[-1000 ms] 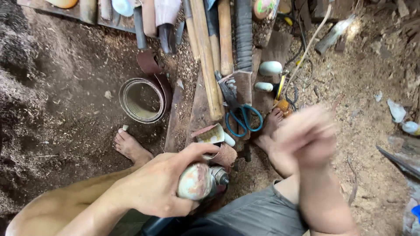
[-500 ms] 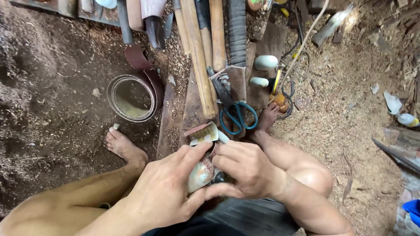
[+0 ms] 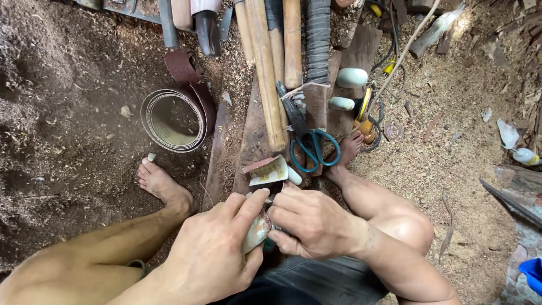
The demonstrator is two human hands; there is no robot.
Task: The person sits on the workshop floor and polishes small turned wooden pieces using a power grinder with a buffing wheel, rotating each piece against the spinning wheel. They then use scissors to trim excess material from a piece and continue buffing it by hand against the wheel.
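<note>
Both hands (image 3: 217, 254) (image 3: 310, 223) closed on oval piece (image 3: 257, 231); scissors (image 3: 311, 148), sandpaper roll (image 3: 172, 118) ahead.

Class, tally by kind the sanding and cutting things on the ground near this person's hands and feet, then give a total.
Brown coiled sandpaper rolls: 1
Blue-handled scissors: 1
Pale smooth oval pieces: 2
Folded sandpaper scraps: 1
Total: 5

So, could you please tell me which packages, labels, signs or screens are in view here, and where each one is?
No screens or signs show.
Sandpaper piece: on the plank just ahead of the hands, curled, pale printed backing with a reddish edge.
Sandpaper roll: upright on the dirt beyond the left foot, round coil, reddish-brown outside, pale inside.
Small plastic bottle: lying at the right edge, whitish; label unclear.
</note>
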